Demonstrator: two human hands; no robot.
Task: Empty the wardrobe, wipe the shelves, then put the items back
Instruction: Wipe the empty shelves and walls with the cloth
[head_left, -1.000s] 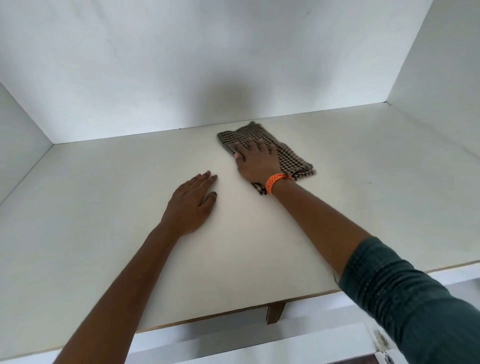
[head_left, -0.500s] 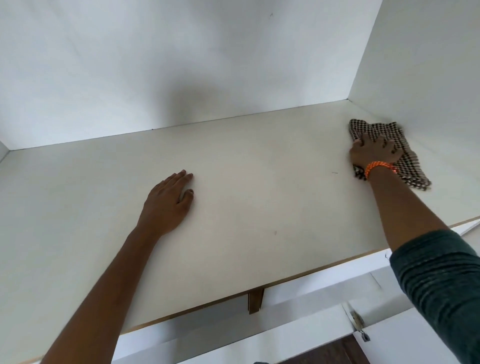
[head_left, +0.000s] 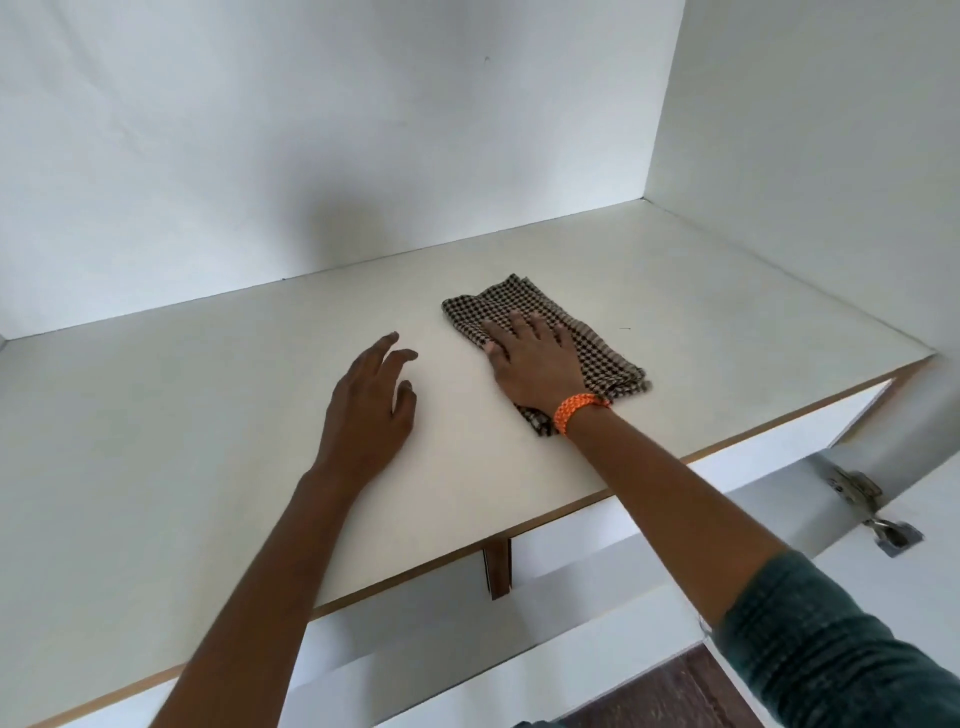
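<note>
wiping is the step in hand: the folded brown-and-cream checked cloth (head_left: 545, 345) lies mid-shelf on the white laminate wardrobe shelf (head_left: 727, 291), pressed flat under the right hand (head_left: 532, 364), fingers straight and spread, nothing gripped. the left hand (head_left: 371, 410) is held loose, holding nothing; contact with the board cannot be told. even palm pressure and overlapping passes into the back corners are advised.

One checked cloth (head_left: 545, 332) lies on one white shelf (head_left: 208, 415). Two hands show: the left hand (head_left: 371, 410) and the right hand (head_left: 535, 364). One orange wristband (head_left: 576, 410), one metal hinge (head_left: 857, 499).
</note>
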